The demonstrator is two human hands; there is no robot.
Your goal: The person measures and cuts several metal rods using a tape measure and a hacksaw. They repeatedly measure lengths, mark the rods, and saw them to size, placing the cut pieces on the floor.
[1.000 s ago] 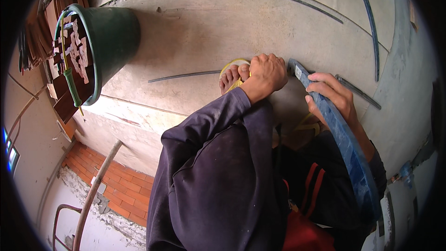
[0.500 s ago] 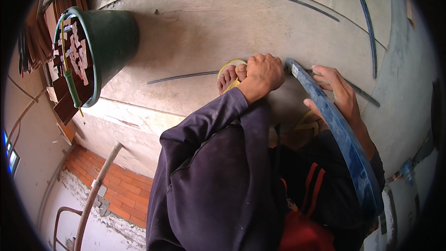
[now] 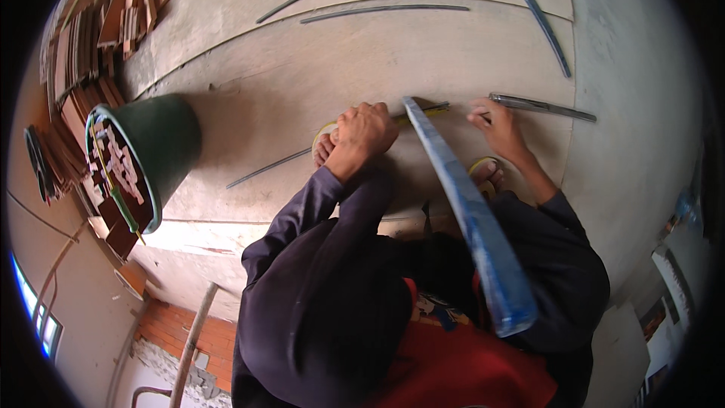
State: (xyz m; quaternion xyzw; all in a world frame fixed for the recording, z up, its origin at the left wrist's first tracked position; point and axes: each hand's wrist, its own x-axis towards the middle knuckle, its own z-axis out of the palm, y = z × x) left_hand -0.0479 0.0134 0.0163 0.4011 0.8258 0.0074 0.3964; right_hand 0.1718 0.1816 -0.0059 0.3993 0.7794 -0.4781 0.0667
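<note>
My left hand [image 3: 365, 136] is closed, knuckles up, over my sandalled left foot [image 3: 323, 147]; what it grips is hidden. A long blue bar [image 3: 464, 204] slants from beside it down across my lap, with neither hand visibly on its upper face. Behind the bar's upper end lies a thin yellow-and-dark piece [image 3: 434, 109]. My right hand [image 3: 495, 127] is raised right of the bar with curled fingers; anything between them is too small to make out. Just beyond it lies a short grey metal piece [image 3: 551, 109]. My right foot [image 3: 487, 174] shows below that hand.
A green bucket [image 3: 170, 151] of brown offcuts, with a green-handled tool [image 3: 121, 210] across it, stands left beside stacked brown boards [image 3: 75, 57]. Dark strips [image 3: 385, 7] lie on the pale board floor [image 3: 249, 68]. A pole [image 3: 195, 332] rises at lower left.
My right hand has left the blue bar and moved to its right, fingers curling. The bar has swung left at both ends. The view has shifted, showing more at upper left.
</note>
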